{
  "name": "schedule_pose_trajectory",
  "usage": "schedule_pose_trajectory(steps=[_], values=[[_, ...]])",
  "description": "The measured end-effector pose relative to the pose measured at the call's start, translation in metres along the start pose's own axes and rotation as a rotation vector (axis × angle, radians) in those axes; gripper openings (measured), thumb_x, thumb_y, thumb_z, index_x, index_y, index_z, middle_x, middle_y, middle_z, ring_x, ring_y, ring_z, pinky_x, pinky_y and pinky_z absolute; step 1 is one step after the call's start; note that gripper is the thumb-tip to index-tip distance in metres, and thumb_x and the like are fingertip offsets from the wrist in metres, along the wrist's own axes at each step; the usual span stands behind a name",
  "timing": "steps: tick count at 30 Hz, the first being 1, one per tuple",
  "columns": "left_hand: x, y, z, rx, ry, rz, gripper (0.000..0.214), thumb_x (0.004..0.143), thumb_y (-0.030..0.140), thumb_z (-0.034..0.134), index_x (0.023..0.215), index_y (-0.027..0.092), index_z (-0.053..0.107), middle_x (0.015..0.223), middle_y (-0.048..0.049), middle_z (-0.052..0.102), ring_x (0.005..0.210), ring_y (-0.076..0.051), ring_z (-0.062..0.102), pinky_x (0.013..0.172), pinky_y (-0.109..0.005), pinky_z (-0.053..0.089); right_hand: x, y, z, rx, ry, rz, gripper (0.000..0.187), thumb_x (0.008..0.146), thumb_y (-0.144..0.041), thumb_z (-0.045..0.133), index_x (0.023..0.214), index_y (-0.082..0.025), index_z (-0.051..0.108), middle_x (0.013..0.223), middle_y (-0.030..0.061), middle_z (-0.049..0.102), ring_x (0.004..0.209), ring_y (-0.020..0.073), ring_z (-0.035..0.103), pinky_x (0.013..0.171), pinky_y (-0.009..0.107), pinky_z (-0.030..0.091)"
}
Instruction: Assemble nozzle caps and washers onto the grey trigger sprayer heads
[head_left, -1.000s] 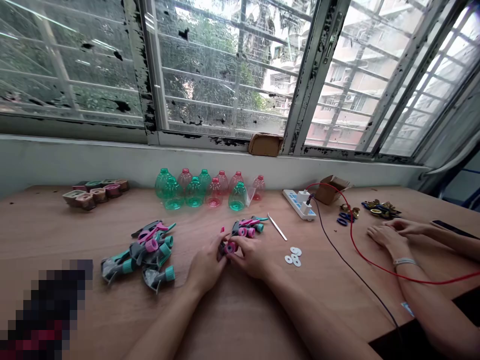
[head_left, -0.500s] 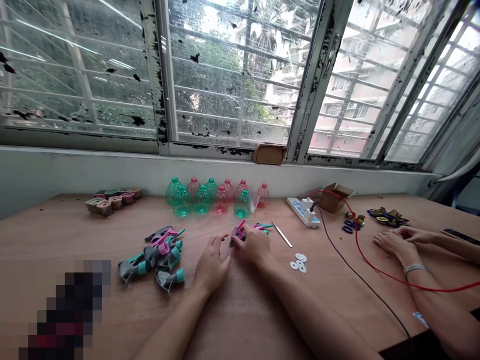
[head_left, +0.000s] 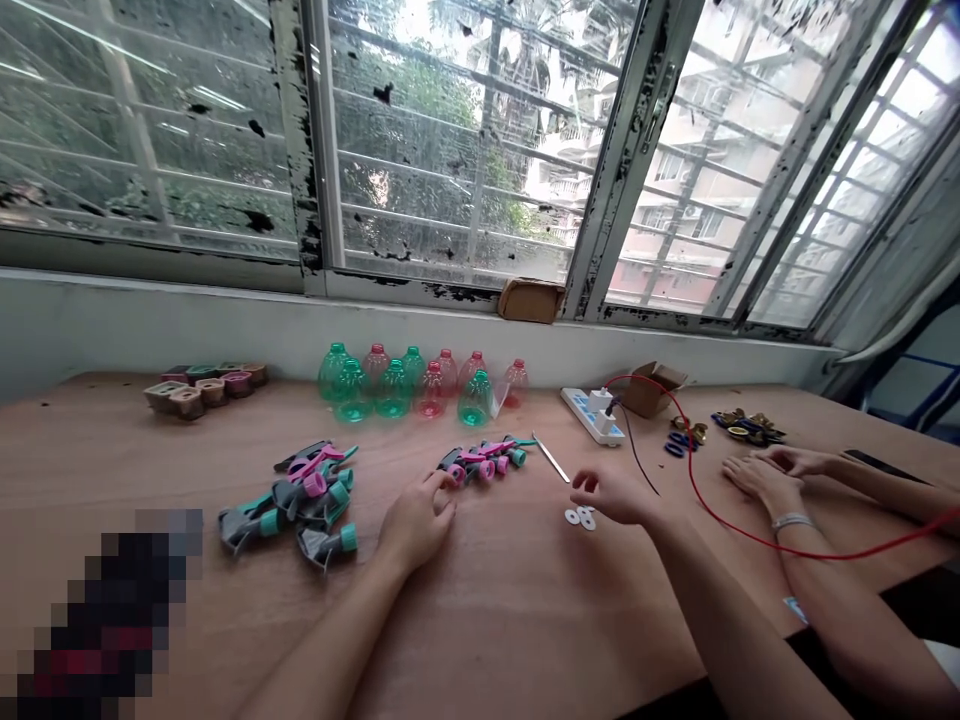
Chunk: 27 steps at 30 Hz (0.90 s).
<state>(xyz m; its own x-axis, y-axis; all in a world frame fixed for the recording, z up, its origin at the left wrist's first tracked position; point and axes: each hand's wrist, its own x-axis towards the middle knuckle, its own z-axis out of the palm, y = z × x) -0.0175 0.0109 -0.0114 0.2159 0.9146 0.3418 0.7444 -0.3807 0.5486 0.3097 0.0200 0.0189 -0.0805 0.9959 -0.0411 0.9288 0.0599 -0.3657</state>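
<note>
Since the earlier frame, the right hand [head_left: 616,497] has left the near row of trigger sprayers [head_left: 487,468] and moved rightward, above the white washers [head_left: 572,517] right of centre; its thumb and forefinger are bent towards each other, and I cannot tell whether they pinch anything. The left hand [head_left: 415,522] rests at the row's left end, mid-frame, thumb and forefinger apart; fingertip contact is unclear.

Washers look thin, light and slick, best lifted by the rim; sprayers seem light, stiff plastic, safer held by the body than the hinged trigger.

Farther out lie more sprayers [head_left: 289,495] at left, a white stick [head_left: 551,457] and clear bottles [head_left: 394,390] behind.
</note>
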Motion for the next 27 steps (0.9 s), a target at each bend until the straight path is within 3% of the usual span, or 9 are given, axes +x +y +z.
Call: schedule_pose_trajectory(steps=[3,6,8,15,27], values=[[0.001,0.001,0.0,0.007,-0.009,0.001,0.023,0.08,0.023,0.053,0.101,0.025,0.062,0.111,-0.0013,0.064,0.08,-0.017,0.062,0.069,-0.025,0.043,-0.01,0.016,0.0,0.019,-0.123,-0.039,0.027,0.073,-0.035,0.069,0.095,-0.02,0.071,0.088,0.0043,0.07,0.075,0.018,0.062,0.063,0.024,0.039],[0.001,0.002,-0.001,0.014,-0.013,-0.002,0.022,0.08,0.023,0.053,0.099,0.025,0.062,0.11,-0.0014,0.065,0.084,-0.018,0.063,0.071,-0.025,0.043,-0.01,0.017,0.009,0.03,-0.08,-0.09,0.027,0.075,-0.035,0.067,0.099,-0.021,0.07,0.085,0.003,0.07,0.074,0.017,0.061,0.063,0.024,0.04],[0.001,0.002,-0.002,0.018,-0.019,-0.003,0.021,0.08,0.022,0.053,0.098,0.025,0.063,0.109,-0.0017,0.066,0.086,-0.018,0.063,0.072,-0.025,0.043,-0.004,0.015,0.015,0.029,-0.075,-0.089,0.024,0.075,-0.031,0.066,0.097,-0.021,0.071,0.083,0.003,0.069,0.073,0.0162,0.061,0.062,0.023,0.039],[0.001,0.002,-0.002,0.012,-0.034,-0.001,0.021,0.08,0.023,0.053,0.098,0.025,0.064,0.111,-0.002,0.066,0.086,-0.018,0.063,0.074,-0.026,0.044,0.021,0.016,0.02,0.088,-0.264,-0.031,0.015,0.064,-0.016,0.069,0.079,-0.017,0.07,0.072,0.0008,0.068,0.064,0.0133,0.059,0.053,0.02,0.036],[-0.002,0.005,-0.003,0.018,-0.04,0.011,0.022,0.081,0.022,0.053,0.1,0.025,0.064,0.112,-0.0032,0.066,0.094,-0.02,0.062,0.082,-0.027,0.044,0.027,0.023,0.023,0.17,-0.374,-0.024,0.019,0.058,-0.019,0.071,0.077,-0.016,0.067,0.072,0.0006,0.068,0.067,0.0137,0.061,0.055,0.02,0.04]])
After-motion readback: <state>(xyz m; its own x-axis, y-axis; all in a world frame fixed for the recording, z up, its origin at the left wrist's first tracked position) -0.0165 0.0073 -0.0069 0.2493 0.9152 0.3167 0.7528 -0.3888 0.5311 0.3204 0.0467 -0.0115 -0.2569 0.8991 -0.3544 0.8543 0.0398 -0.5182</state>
